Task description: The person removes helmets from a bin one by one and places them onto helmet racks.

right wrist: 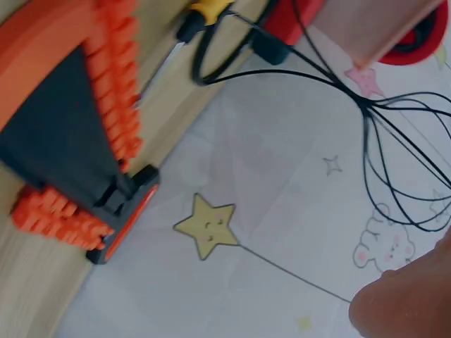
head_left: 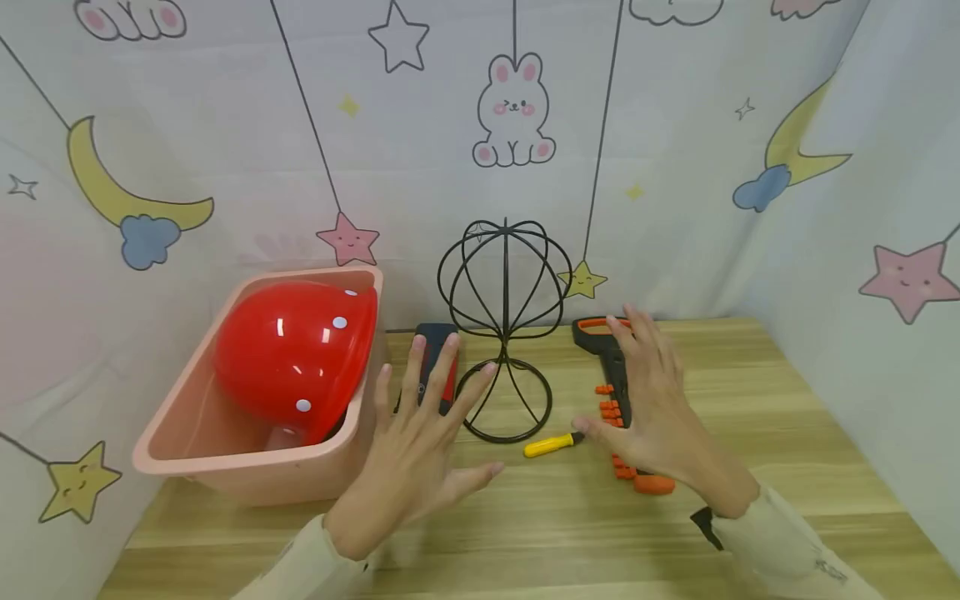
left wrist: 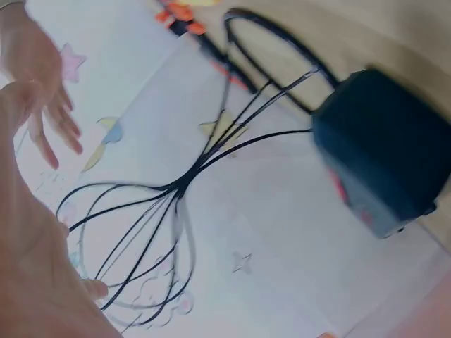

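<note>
My left hand (head_left: 420,450) hovers with fingers spread in front of a dark box with a red side (head_left: 433,331), partly hiding it. Between both hands, farther back, stands a black wire stand (head_left: 506,287) with a caged round top and ring base; the left wrist view shows its wires (left wrist: 182,182) close by. My right hand (head_left: 656,412), thumb held apart, is over a black and orange tool (head_left: 617,371) with rows of orange pieces, covering part of it. Near the right thumb lies a yellow-handled screwdriver (head_left: 550,446). Neither hand holds anything.
At the left, a pink bin (head_left: 172,467) holds a red helmet (head_left: 285,358) with white dots. A patterned cloth (head_left: 675,100) hangs behind and beside the wooden table (head_left: 540,533). Something small and black (head_left: 705,527) shows beside the right sleeve.
</note>
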A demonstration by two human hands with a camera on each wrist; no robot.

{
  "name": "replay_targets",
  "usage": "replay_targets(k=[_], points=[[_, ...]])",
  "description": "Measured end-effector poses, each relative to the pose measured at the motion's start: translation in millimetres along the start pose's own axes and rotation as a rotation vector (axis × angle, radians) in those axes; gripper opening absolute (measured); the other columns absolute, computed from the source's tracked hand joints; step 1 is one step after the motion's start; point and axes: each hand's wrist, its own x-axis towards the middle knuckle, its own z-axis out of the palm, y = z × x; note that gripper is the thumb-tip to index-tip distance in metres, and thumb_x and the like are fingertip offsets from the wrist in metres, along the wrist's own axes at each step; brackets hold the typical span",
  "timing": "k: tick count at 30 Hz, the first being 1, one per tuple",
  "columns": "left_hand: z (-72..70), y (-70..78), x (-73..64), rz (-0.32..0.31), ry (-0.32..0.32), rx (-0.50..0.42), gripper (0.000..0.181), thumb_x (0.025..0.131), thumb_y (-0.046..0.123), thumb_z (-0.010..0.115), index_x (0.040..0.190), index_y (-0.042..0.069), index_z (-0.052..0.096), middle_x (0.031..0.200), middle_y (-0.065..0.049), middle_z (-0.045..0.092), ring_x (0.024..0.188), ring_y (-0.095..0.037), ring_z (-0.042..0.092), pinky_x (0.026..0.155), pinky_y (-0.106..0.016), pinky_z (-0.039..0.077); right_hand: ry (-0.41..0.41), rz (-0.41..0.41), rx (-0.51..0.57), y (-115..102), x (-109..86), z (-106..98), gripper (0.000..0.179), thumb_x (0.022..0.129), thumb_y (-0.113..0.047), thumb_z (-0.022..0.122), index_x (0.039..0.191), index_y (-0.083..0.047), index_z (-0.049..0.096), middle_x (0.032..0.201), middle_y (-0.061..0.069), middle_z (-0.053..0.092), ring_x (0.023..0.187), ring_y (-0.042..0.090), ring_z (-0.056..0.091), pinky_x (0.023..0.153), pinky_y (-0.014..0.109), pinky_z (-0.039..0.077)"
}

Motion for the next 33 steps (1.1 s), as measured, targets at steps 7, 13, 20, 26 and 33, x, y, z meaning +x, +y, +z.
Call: replay_targets(k=[7, 13, 20, 26, 33], points=[[-35.7, -8.5, -2.6, -0.029, 0.148, -0.16, 0.115, 0.082, 0.078, 0.068, 0.174, 0.03, 0.017, 0.183, -0.013, 0.002, 0.169, -0.043, -0.006, 0.125, -0.078, 0.007, 0.105, -0.167, 0.219, -20.5, 19.4, -5.2, 0.115, 0.097, -0.078, 0.054, 0.169, 0.001, 0.014, 0.181, 0.018, 0.009, 0.168, 0.041, 0.009, 0.13, 0.073, 0.008], [-61.8, -32.3, -9.9, -0.137, 0.203, -0.259, 0.105, 0.093, 0.091, 0.029, 0.174, 0.025, 0.015, 0.183, -0.01, 0.004, 0.168, -0.041, 0.003, 0.122, -0.078, 0.018, 0.141, -0.25, 0.293, -40.2, 41.0, -11.5, 0.114, 0.098, -0.074, 0.057, 0.168, 0.006, 0.013, 0.181, 0.019, 0.008, 0.168, 0.041, 0.011, 0.135, 0.062, 0.008], [-67.1, -69.7, -37.9, -0.293, 0.264, -0.271, 0.105, 0.093, 0.078, 0.054, 0.172, 0.018, 0.019, 0.18, -0.015, 0.018, 0.166, -0.045, 0.014, 0.117, -0.081, 0.028, 0.168, -0.332, 0.273, -63.9, 76.9, -19.7, 0.111, 0.1, -0.071, 0.055, 0.168, 0.005, 0.013, 0.181, 0.019, 0.009, 0.168, 0.041, 0.009, 0.136, 0.058, 0.008], [-63.4, -100.2, -77.7, -0.464, 0.27, -0.234, 0.115, 0.077, 0.041, 0.08, 0.172, 0.022, 0.019, 0.178, -0.016, 0.023, 0.162, -0.047, 0.021, 0.117, -0.084, 0.032, 0.167, -0.414, 0.271, -94.2, 109.4, -16.0, 0.107, 0.101, -0.071, 0.055, 0.168, 0.001, 0.014, 0.18, 0.021, 0.01, 0.169, 0.04, 0.005, 0.136, 0.059, 0.005], [-62.4, -130.7, -113.2, -0.664, 0.214, -0.202, 0.11, 0.085, 0.042, 0.076, 0.173, 0.025, 0.012, 0.177, -0.02, 0.02, 0.162, -0.048, 0.019, 0.116, -0.089, 0.024, 0.086, -0.44, 0.255, -124.6, 133.7, 3.0, 0.104, 0.099, -0.073, 0.054, 0.17, -0.007, 0.016, 0.182, 0.015, 0.006, 0.171, 0.034, 0.001, 0.136, 0.063, 0.003]])
